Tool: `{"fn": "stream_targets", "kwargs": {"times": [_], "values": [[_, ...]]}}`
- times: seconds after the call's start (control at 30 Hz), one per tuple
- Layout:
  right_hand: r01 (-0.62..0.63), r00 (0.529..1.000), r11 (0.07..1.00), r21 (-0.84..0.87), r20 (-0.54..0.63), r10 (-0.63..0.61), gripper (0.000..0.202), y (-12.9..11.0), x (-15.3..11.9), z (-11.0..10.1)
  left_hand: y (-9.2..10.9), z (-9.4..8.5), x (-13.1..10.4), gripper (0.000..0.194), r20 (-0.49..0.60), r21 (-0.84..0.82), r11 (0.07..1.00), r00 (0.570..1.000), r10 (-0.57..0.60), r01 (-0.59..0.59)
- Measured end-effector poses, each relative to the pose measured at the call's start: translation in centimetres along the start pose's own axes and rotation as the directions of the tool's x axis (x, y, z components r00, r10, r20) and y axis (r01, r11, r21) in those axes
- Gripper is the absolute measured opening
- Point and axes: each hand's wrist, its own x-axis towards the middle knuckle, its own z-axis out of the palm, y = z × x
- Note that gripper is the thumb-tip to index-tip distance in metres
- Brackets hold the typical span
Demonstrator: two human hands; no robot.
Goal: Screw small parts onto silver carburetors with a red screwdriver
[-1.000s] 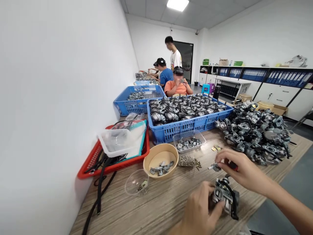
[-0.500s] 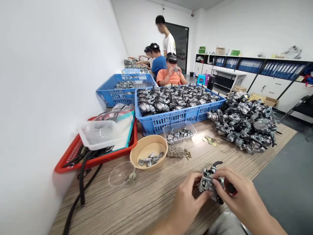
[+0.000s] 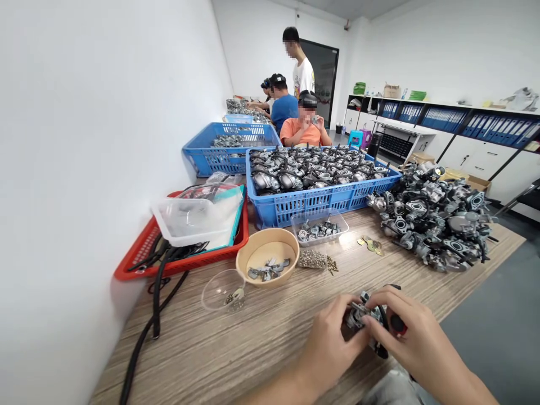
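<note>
A metal carburetor [image 3: 358, 316] with a black hose sits between my hands, just above the front of the table. My left hand [image 3: 331, 332] is closed around its left side, thumb below and fingers on top. From the other side, my right hand [image 3: 407, 326] pinches at its upper face with thumb and fingertips. A black and red object [image 3: 397, 324], like a tool's handle end, is tucked into the right palm; most of it is hidden. My fingers cover much of the carburetor.
A heap of carburetors [image 3: 439, 216] lies at right, and a blue crate [image 3: 291, 208] holds more. Nearby are brass discs [image 3: 370, 245], screws [image 3: 313, 259], a clear box of small parts [image 3: 319, 229], a beige bowl [image 3: 248, 253], a clear cup [image 3: 213, 289] and a red basket [image 3: 126, 270]. Co-workers sit beyond.
The carburetor has turned in my hands, so its hose now points more to the right behind my right fingers. The whole view has shifted slightly, moving the scene rightward.
</note>
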Motion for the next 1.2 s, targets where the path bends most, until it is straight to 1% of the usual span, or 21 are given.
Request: {"fn": "stream_targets", "kwargs": {"times": [0.03,0.1,0.17,0.2,0.23,0.27,0.3,0.37,0.4,0.47,0.57,0.7,0.73,0.8,0.9,0.97,1.07,1.2], "values": [[-0.044,0.999,0.998,0.046,-0.002,0.044,0.012,0.0,0.0,-0.3,0.0,-0.1,0.0,0.028,0.003,0.002,1.000,1.000,0.006,-0.006],[-0.157,0.985,0.978,0.139,-0.055,0.166,0.027,0.3,-0.1,-1.5,0.1,-0.2,-0.1,0.027,0.008,0.006,1.000,1.000,0.014,-0.014],[-0.245,0.949,0.943,0.225,-0.144,0.281,0.040,1.3,0.1,-3.3,0.2,-0.4,-0.1,0.026,0.015,0.019,0.999,1.000,0.026,-0.027],[-0.261,0.928,0.928,0.265,-0.196,0.316,0.040,2.0,0.2,-4.4,0.2,-0.5,-0.1,0.026,0.023,0.026,0.999,0.999,0.037,-0.038],[-0.241,0.921,0.920,0.308,-0.225,0.317,0.038,2.8,0.4,-5.4,0.2,-0.5,-0.1,0.027,0.030,0.031,0.998,0.998,0.049,-0.050],[-0.189,0.925,0.909,0.370,-0.244,0.291,0.033,3.7,0.8,-6.4,0.2,-0.6,-0.1,0.028,0.038,0.032,0.998,0.997,0.060,-0.061],[-0.137,0.916,0.887,0.441,-0.284,0.283,0.029,4.4,1.1,-7.1,0.2,-0.7,-0.1,0.029,0.044,0.032,0.997,0.997,0.069,-0.071],[-0.081,0.917,0.838,0.540,-0.290,0.275,0.031,5.6,2.0,-7.9,0.1,-0.7,0.0,0.030,0.049,0.028,0.997,0.996,0.072,-0.074],[-0.082,0.916,0.824,0.561,-0.283,0.284,0.035,6.0,2.5,-8.0,0.0,-0.7,0.0,0.030,0.050,0.027,0.997,0.996,0.068,-0.069],[-0.123,0.912,0.832,0.542,-0.269,0.310,0.040,6.5,3.4,-7.3,-0.2,-0.7,0.1,0.029,0.050,0.023,0.998,0.997,0.056,-0.058],[-0.182,0.884,0.856,0.484,-0.301,0.358,0.048,7.3,4.9,-5.5,-0.4,-0.6,0.2,0.032,0.049,-0.017,0.999,0.998,0.041,-0.040],[-0.209,0.874,0.845,0.493,-0.293,0.387,0.053,8.9,7.0,-2.8,-0.2,-0.3,0.1,0.045,0.056,-0.161,0.987,0.998,0.002,0.007],[-0.212,0.876,0.836,0.507,-0.280,0.392,0.053,9.3,7.6,-2.3,-0.2,-0.2,0.1,0.047,0.053,-0.201,0.979,0.999,-0.012,0.022],[-0.217,0.888,0.813,0.540,-0.237,0.394,0.056,9.9,8.7,-1.2,-0.1,-0.1,0.1,0.042,0.043,-0.251,0.967,0.998,-0.035,0.045],[-0.228,0.915,0.783,0.578,-0.148,0.376,0.060,10.3,10.0,0.3,0.0,-0.1,0.2,0.028,0.041,-0.260,0.965,0.999,-0.032,0.041],[-0.236,0.928,0.773,0.589,-0.099,0.359,0.060,10.3,10.7,1.1,0.1,-0.2,0.3,0.026,0.043,-0.258,0.966,0.999,-0.021,0.031],[-0.244,0.939,0.769,0.591,-0.055,0.340,0.059,10.1,11.2,1.9,0.2,-0.4,0.2,0.027,0.042,-0.261,0.965,0.999,-0.007,0.018],[-0.251,0.945,0.768,0.589,-0.022,0.326,0.054,10.0,11.5,2.1,0.4,-0.5,0.1,0.027,0.045,-0.225,0.974,0.999,0.009,0.002]]}}
